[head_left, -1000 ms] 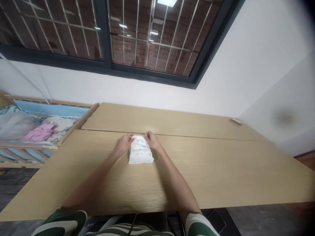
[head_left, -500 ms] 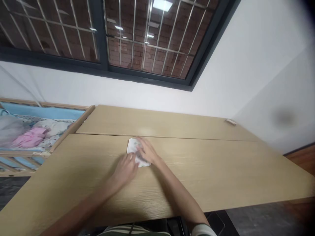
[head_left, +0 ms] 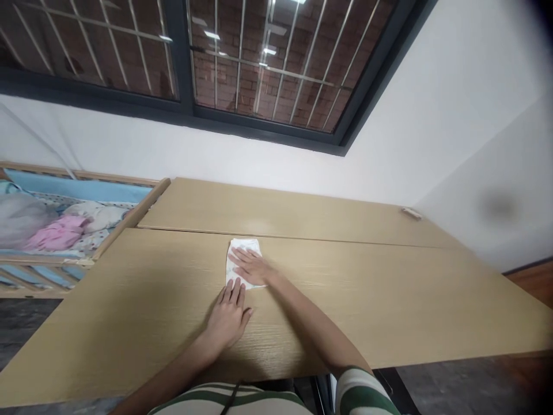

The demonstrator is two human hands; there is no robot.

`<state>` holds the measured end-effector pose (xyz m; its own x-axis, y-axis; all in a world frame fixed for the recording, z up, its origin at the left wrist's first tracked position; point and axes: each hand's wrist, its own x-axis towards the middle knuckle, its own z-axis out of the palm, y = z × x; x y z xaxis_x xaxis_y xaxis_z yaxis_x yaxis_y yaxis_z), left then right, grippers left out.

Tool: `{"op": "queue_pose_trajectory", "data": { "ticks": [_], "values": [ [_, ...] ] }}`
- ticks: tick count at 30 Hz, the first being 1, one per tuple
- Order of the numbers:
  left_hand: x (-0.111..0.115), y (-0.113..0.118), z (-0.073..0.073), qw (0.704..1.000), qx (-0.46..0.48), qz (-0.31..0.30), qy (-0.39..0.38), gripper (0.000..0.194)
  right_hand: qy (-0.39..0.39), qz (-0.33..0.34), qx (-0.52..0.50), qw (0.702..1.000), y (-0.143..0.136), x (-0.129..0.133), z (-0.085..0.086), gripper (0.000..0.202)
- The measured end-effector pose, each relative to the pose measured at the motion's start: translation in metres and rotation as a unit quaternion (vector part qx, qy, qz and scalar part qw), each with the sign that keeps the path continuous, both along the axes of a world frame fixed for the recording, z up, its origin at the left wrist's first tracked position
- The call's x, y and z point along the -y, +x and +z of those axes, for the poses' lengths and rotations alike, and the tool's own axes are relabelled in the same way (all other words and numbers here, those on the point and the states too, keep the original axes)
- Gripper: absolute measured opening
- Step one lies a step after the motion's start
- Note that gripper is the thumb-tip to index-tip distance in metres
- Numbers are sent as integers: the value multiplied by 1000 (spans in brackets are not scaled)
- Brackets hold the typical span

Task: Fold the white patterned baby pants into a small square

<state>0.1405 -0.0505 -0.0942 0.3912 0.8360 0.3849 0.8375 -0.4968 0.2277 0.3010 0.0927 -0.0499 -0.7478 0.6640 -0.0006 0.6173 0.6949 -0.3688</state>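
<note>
A white patterned cloth (head_left: 245,245) lies flat on the wooden table (head_left: 367,300), just in front of the seam between its two boards. My right hand (head_left: 250,266) rests palm down on the cloth, fingers spread toward the left. Below it, my left hand (head_left: 228,314) lies flat on the tabletop, its fingertips touching the cloth's lower left edge. Neither hand is closed around anything.
A wooden crib (head_left: 149,202) with blue lining stands against the table's left end, holding a pink cloth (head_left: 60,232) and other fabrics. A small pale object (head_left: 411,214) sits at the back right. Behind are a white wall and a barred window.
Both hands have flattened out, and the cloth now lies smoother and more spread. My left hand's fingers have straightened. The view has shifted slightly.
</note>
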Motion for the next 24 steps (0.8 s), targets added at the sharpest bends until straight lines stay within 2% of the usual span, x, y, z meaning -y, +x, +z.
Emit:
{"op": "queue_pose_trajectory", "data": {
  "ticks": [4,7,9,13,18,21,24],
  "values": [
    [-3,-1,-5,1000,-14,-2,20,60,17,-52,3,998,10,-36,-4,62],
    [-6,-2,-2,999,-41,-6,10,56,19,-92,-3,996,10,-45,-8,66],
    [-10,-5,1,998,-51,-23,-7,49,18,-112,-19,993,9,-44,-11,70],
    [-32,-23,12,993,-29,-105,-42,40,11,-160,-96,982,11,-38,-15,79],
    [-65,-53,27,985,-2,-168,-47,25,-10,-242,-267,933,21,-38,-18,79],
    [-70,-60,30,979,9,-196,-45,24,-24,-266,-330,905,23,-38,-17,76],
    [-71,-59,32,978,27,-201,-47,26,-27,-268,-357,895,27,-27,-10,71]
  ]
}}
